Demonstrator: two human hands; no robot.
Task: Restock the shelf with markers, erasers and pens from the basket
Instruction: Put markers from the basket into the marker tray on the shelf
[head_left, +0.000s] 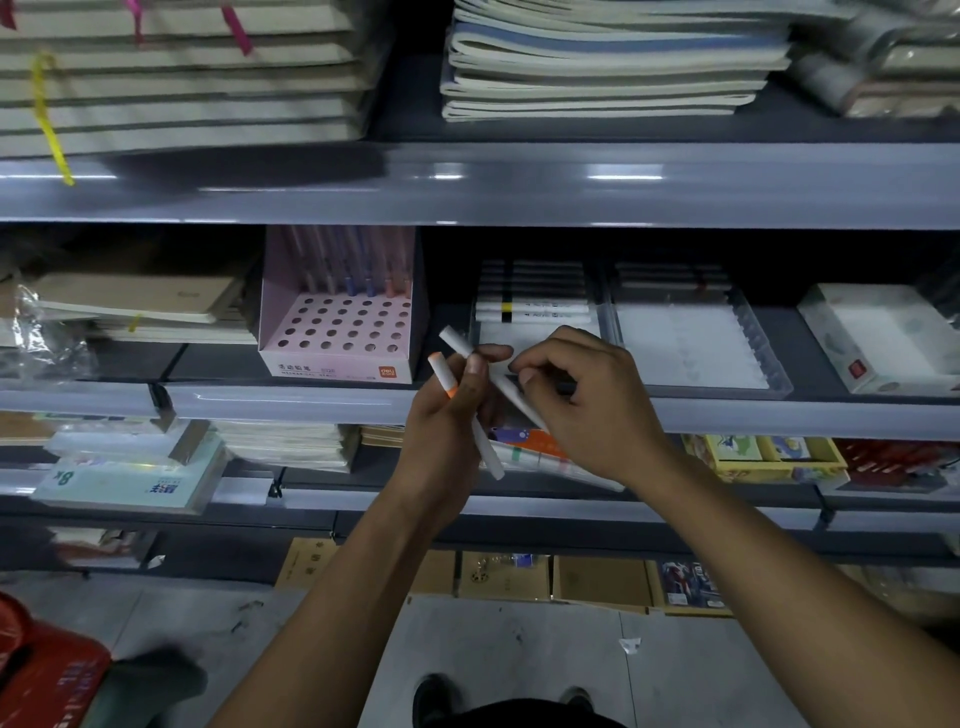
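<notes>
Markers: orange-banded marker (442, 375) is gripped in left hand (447, 415); white marker (511, 395), probably pinched by right hand (587, 405), is angled toward clear tray (605, 325) just beyond on shelf (311, 402).

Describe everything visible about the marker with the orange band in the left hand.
The orange-banded marker is a slim white barrel, plastic by its look, with an orange band partway along and an orange tip at its upper end. It slants from upper left to lower right before the shelf edge. The left hand grips it mid-barrel, beside a second white marker. The right hand pinches that second one, not this.
</notes>
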